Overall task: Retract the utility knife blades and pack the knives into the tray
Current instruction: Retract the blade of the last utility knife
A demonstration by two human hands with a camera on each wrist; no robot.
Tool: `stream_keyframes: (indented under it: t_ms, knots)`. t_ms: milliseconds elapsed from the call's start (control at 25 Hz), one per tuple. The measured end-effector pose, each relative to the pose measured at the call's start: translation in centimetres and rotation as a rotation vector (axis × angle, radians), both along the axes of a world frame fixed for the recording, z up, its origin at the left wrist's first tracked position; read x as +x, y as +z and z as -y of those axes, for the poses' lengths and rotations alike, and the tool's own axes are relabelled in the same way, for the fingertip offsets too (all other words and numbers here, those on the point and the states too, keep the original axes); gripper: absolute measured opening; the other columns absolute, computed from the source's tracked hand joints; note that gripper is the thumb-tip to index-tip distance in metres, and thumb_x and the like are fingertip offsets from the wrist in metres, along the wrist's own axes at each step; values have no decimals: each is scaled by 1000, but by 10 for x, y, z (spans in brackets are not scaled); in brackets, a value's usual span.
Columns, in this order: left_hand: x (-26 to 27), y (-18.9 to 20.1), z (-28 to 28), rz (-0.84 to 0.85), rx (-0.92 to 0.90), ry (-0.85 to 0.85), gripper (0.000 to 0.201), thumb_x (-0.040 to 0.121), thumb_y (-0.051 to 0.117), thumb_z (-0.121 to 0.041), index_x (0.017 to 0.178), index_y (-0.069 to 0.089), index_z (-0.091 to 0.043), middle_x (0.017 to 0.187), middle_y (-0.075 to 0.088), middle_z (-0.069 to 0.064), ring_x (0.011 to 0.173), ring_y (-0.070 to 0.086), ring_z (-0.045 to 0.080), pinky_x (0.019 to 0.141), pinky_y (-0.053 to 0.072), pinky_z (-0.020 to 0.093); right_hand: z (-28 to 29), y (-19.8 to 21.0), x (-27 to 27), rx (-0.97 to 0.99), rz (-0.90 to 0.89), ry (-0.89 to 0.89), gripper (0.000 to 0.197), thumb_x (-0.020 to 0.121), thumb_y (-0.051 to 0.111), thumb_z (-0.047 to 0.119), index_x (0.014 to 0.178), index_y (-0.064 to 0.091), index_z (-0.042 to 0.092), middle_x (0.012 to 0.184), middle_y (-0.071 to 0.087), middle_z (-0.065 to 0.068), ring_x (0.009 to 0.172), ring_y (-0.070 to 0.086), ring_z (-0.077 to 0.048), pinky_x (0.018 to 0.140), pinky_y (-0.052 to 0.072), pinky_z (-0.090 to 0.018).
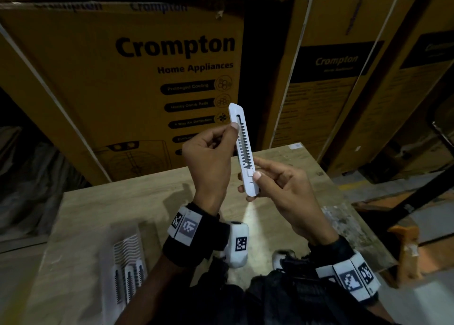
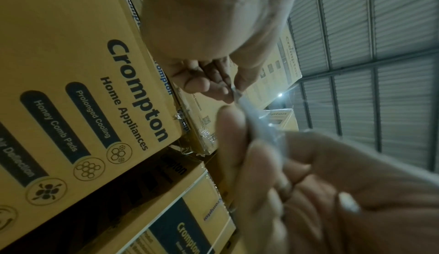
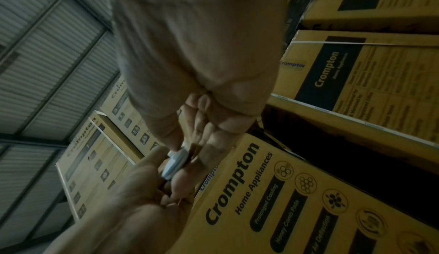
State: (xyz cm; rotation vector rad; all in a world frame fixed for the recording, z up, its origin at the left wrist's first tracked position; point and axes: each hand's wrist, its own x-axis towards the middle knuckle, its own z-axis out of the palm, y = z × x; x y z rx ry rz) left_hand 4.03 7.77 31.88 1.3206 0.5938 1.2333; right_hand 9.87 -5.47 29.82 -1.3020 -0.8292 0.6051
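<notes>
- Utility knife point(image 1: 243, 150), white, one in hand: it is held nearly upright above the table, tip end uppermost, its toothed slider track facing the head camera.
- The left hand point(image 1: 208, 157) pinches the knife's upper part between thumb and curled fingers; the right hand point(image 1: 277, 187) is clamped around the lower end, thumb pressed on the slider near the base.
- Whether any blade protrudes at the tip cannot be told.
- One white tray point(image 1: 124, 270) lies at the table's near-left corner, well apart from the hands; three packed knives point(image 1: 129, 279) lie side by side in its near end, with ribbed slots beyond them open.
- The surface is a pale wooden table point(image 1: 137, 201), bare across its middle beneath the hands.
- Yellow cardboard cartons point(image 1: 137, 78) printed "Crompton Home Appliances" stand stacked right behind the table's far edge, and more rise to the right.
- Both wrist views show corrugated metal wall panels point(image 2: 380, 70) and dim warehouse light.
- A black wristband point(image 1: 194, 236) carrying square coded markers wraps each wrist.
</notes>
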Motion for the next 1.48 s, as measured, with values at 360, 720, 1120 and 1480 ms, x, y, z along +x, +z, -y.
stream_keyframes:
  t_ms: [360,720,1120,1480]
  knots:
    - [11,-1,9,-58,20,64,20,90,74,-9,71,75,-5,64,65,29,51,51,19,46,41,24,7,-3,19,-5,125,54,34,95,63,-2,127,63,8,88,75,-22,69,72,-24,64,60,-31]
    - [17,-4,18,-105,3,100,19,87,77,-7,68,76,-8,66,71,21,57,63,20,54,53,32,18,-7,36,-98,708,-18,34,94,71,20,128,70,12,96,80,1,78,73,-8,73,61,-29]
    - [24,-14,26,-88,-47,208,25,88,75,-8,66,71,2,55,63,17,46,51,14,48,42,27,20,-6,62,151,934,-123,10,90,77,11,97,79,4,86,79,-3,70,71,-11,62,54,-26]
    - [34,-22,47,-172,-111,292,22,86,76,-10,64,74,-9,58,71,3,56,63,12,57,51,22,33,-31,66,175,769,-139,25,85,80,13,106,75,1,91,71,11,83,69,8,74,53,-7]
